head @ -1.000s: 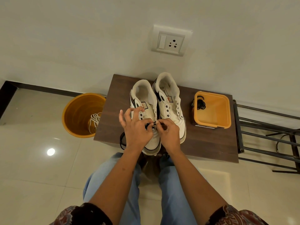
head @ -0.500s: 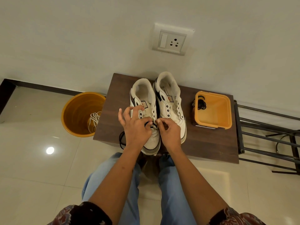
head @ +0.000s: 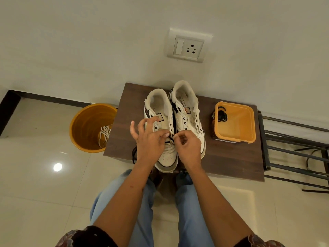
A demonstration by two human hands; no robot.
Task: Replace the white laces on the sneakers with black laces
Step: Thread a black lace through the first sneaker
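At nine o'clock of the worktop [head: 231, 157] an orange bin [head: 83, 127] stands on the tiled floor with white laces [head: 104, 135] lying inside against its right wall. On the dark wooden worktop two white sneakers stand side by side, toes toward the person. The left sneaker [head: 162, 122] carries a black lace [head: 170, 139] through its lowest eyelets; a loop of it hangs over the worktop's near edge at seven o'clock of this shoe. The left hand [head: 149, 145] lies over the shoe's left side, its grip pinching the lace between thumb and forefinger while the other fingers spread up and away. Just beside it, the right hand [head: 189, 148] has its grip closed on the other end of the lace, fingers curled in. The hands nearly touch above the shoe's toe box. The right sneaker [head: 187, 113] shows bare eyelets. At three o'clock of the shoes, well apart, an orange tub [head: 249, 125] sits on the worktop with a coiled black lace [head: 222, 115] in its far left corner. Right of the worktop stands a metal rack [head: 293, 148].
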